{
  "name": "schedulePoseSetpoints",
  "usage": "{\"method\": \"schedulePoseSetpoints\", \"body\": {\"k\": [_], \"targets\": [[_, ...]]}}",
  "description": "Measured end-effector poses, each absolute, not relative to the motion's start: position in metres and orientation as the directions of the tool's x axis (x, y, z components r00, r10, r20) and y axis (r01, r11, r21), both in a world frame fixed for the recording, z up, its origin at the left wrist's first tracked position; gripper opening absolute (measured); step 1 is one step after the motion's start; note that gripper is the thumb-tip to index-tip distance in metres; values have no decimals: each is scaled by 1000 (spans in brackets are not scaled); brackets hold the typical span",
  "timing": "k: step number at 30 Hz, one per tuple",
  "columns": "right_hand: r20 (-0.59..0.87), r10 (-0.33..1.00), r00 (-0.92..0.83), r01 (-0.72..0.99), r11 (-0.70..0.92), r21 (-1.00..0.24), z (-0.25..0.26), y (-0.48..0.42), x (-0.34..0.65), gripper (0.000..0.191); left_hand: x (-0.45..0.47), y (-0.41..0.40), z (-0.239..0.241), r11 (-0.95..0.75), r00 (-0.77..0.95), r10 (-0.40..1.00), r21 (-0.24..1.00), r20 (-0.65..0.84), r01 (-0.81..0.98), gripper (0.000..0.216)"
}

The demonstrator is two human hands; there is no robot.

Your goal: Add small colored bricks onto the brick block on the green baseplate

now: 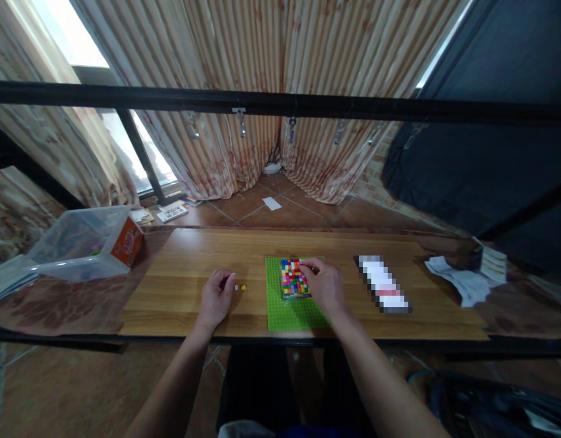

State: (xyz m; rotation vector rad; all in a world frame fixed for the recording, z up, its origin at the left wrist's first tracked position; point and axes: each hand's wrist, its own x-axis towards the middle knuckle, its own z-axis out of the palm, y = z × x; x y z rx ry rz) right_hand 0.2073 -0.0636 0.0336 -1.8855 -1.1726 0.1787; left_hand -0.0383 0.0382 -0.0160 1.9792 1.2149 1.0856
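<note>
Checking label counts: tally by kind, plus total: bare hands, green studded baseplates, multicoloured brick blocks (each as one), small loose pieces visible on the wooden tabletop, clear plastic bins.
Bare left hand and bare right hand: 2
Green studded baseplate: 1
Multicoloured brick block: 1
Small loose white piece and yellow piece: 2
Clear plastic bin: 1
Total: 7
</note>
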Motion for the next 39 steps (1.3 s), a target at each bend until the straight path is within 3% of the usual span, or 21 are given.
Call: {"method": "schedulePoseSetpoints", "body": {"k": [13, 29, 39], "targets": [[370, 679, 634, 633, -181, -753, 36, -66, 219, 33, -39, 39, -16, -428, 261, 902, 791, 343, 437, 25], [261, 768, 585, 548, -137, -825, 7, -50, 218, 39, -38, 37, -15, -434, 265, 899, 786, 348, 439, 24], [298, 789, 538, 642, -154, -751, 10, -50, 217, 38, -37, 34, -12, -450, 286, 891, 771, 353, 451, 23]]}}
